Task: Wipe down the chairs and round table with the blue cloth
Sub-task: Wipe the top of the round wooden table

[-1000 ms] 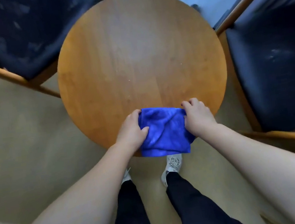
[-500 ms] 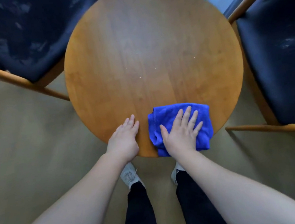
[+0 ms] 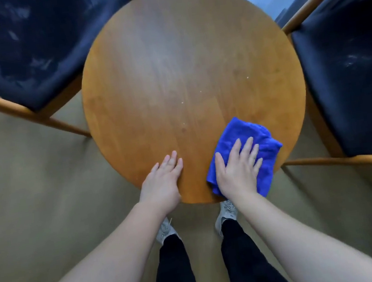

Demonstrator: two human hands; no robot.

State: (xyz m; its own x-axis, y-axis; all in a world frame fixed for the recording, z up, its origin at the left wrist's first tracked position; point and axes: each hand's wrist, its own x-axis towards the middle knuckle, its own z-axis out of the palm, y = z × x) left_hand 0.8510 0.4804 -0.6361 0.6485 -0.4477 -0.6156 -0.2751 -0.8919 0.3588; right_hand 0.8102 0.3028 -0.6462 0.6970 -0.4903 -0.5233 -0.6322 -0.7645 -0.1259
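Cloth [image 3: 245,138] lies at five o'clock on the table [image 3: 182,59], right hand [image 3: 237,169] pressing it, fingers spread; left hand [image 3: 162,181] rests flat. Wiping looks barely begun: specks remain, both chairs [image 3: 16,44] look dusty.

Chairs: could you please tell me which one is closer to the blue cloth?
The right chair; the blue cloth lies at the round table edge beside it.
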